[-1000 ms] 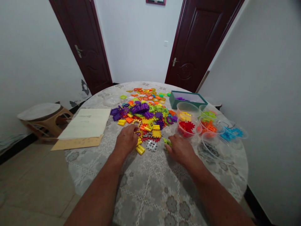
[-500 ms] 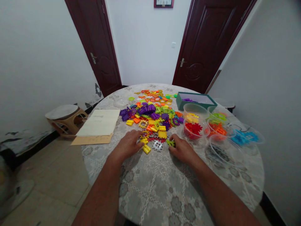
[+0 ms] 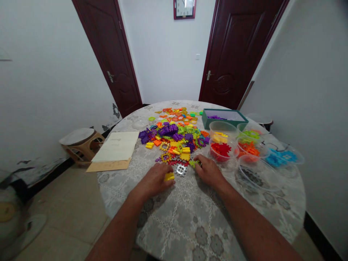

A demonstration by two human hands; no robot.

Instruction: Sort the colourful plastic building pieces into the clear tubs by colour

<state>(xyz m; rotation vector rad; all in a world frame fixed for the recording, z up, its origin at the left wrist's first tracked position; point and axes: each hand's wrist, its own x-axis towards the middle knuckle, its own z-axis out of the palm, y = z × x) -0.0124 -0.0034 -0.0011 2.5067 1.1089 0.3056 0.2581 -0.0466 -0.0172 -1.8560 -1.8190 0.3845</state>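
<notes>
My left hand (image 3: 156, 178) is closed around yellow building pieces (image 3: 169, 176) near the front of the pile; how many it holds is partly hidden by the fingers. Between the thumb and fingers of my right hand (image 3: 208, 170) is a lime-green toothed building piece (image 3: 194, 163), low over the table. A silver square window-like piece (image 3: 181, 169) lies on the cloth between both hands. Just beyond it spreads a mixed heap of building pieces, with purple pieces (image 3: 168, 129) on top and a yellow square piece (image 3: 185, 156) at its near edge.
On the right stand clear tubs of sorted pieces: red (image 3: 220, 149), yellow (image 3: 219, 137), orange (image 3: 249, 148), blue (image 3: 281, 156) and dark grey (image 3: 251, 175). Behind them is a green box (image 3: 206, 121) with purple pieces. Paper sheets (image 3: 116, 145) overhang the table's left edge.
My left hand has drawn slightly nearer to me and closed over the yellow pieces. My right hand still holds the green piece. The head view has tilted up a little.
</notes>
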